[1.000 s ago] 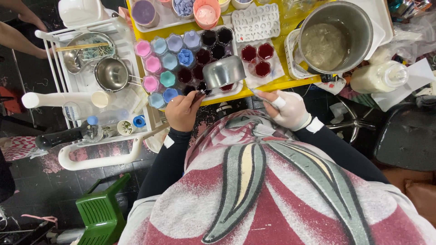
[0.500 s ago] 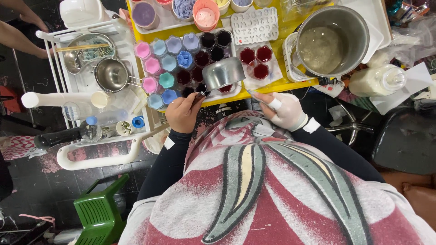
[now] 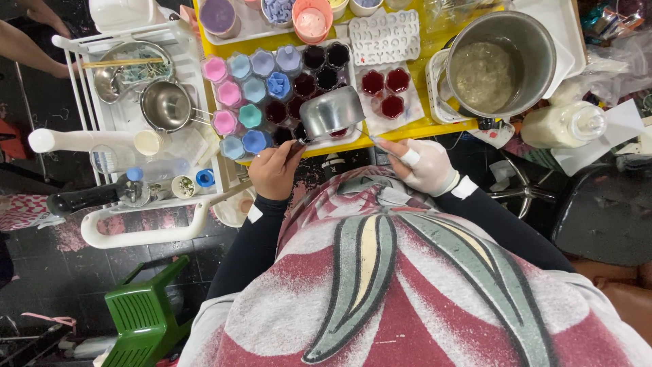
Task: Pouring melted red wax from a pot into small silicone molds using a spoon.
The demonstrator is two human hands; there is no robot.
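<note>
My left hand (image 3: 274, 171) grips the handle of a small steel saucepan (image 3: 332, 112), tilted over a white tray of coloured cup moulds (image 3: 272, 92) on the yellow table (image 3: 380, 132). The cups hold pink, blue, teal and dark red wax. My right hand (image 3: 422, 165), in a white glove, pinches a thin stick that points toward the pan's rim. Three dark red moulds (image 3: 384, 92) sit just right of the pan.
A large steel pot (image 3: 499, 61) with pale liquid stands right of the moulds, a white bottle (image 3: 560, 126) beside it. A white cart (image 3: 136, 129) at left carries steel bowls and bottles. A green stool (image 3: 146, 316) sits on the floor. Another person's arm (image 3: 30, 47) is far left.
The saucepan and both hands stay almost in place over the moulds; the view has shifted only slightly.
</note>
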